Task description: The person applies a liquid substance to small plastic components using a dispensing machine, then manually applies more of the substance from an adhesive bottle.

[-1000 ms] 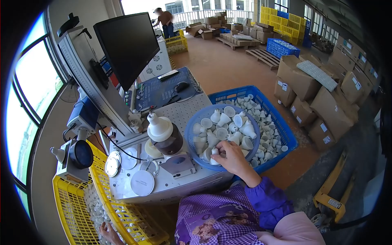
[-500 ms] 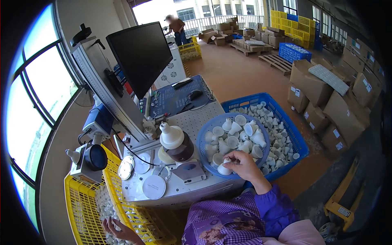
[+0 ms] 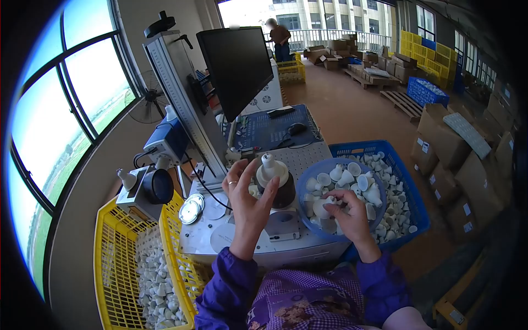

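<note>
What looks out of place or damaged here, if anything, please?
One white cone-shaped piece stands on the black-lensed unit left of the bench, apart from those in the blue basin and yellow crate; it may be deliberate. At right, the cardboard boxes look crumpled and unevenly piled.

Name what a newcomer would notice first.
Probably the left grip, open at the centre near a white piece on a dark stand. Then the right grip, holding another white piece at the pale blue bowl. Beyond stands the black monitor; right of the bowl, a blue crate of pieces.
</note>
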{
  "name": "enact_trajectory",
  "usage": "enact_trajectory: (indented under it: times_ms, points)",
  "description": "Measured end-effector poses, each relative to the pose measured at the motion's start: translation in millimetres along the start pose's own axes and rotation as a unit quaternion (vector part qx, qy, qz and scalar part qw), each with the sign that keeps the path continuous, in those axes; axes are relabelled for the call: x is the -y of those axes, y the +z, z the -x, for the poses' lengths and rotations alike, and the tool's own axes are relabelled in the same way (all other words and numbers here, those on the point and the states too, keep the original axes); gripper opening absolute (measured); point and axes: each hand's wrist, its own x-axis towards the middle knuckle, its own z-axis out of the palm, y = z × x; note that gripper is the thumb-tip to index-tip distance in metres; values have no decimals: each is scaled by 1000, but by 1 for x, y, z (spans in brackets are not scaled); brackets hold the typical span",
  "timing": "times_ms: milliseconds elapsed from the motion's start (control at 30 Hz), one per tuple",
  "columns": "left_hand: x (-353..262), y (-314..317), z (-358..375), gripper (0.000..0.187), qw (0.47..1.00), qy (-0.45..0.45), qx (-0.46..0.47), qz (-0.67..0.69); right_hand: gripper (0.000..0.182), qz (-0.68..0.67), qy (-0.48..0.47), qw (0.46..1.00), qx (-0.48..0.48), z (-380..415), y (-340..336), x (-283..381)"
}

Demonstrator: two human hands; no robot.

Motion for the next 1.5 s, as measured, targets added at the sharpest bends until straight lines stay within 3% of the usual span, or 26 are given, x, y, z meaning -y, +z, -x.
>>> enact_trajectory:
  times_ms: [100,167,233,300,367,500,700,800,933,1000,1133,1233,1500]
  points:
    - [10,17,-27,35,998,-17,42,34,23,31,-67,997,0,-25,5,32]
    - [2,12,-26,29,998,-6,5,62,23,32,-110,993,-2,-41,15,56]
    - [-3,-2,-13,25,982,-18,-67,178,22,29,-147,989,-8,-58,31,69]
    - [-2,-13,5,21,978,-13,-100,180,23,31,-230,973,6,-74,50,74]
    - [1,-22,26,19,921,-117,-115,353,23,57,-226,972,18,-87,70,72]
    - [16,-33,60,19,923,-157,-103,337,28,76,-173,978,84,-98,87,63]
    - [26,-30,87,17,907,-220,-74,351,32,50,-141,986,80,-97,88,56]
    - [27,-25,95,16,895,-228,-68,377,33,81,-78,986,121,-94,83,70]
    - [28,-23,103,16,882,-251,-59,395,32,160,-115,975,103,-95,82,69]
    - [29,-23,107,16,878,-261,-55,397,31,134,-161,967,145,-102,78,65]
    - [30,-22,114,16,877,-275,-50,390,33,118,-151,969,158,-101,80,57]
    - [32,-18,120,17,871,-278,-44,403,33,113,-133,978,114,-96,84,54]
    - [26,-12,129,17,858,-303,-15,415,38,-5,-131,975,181,-107,83,33]
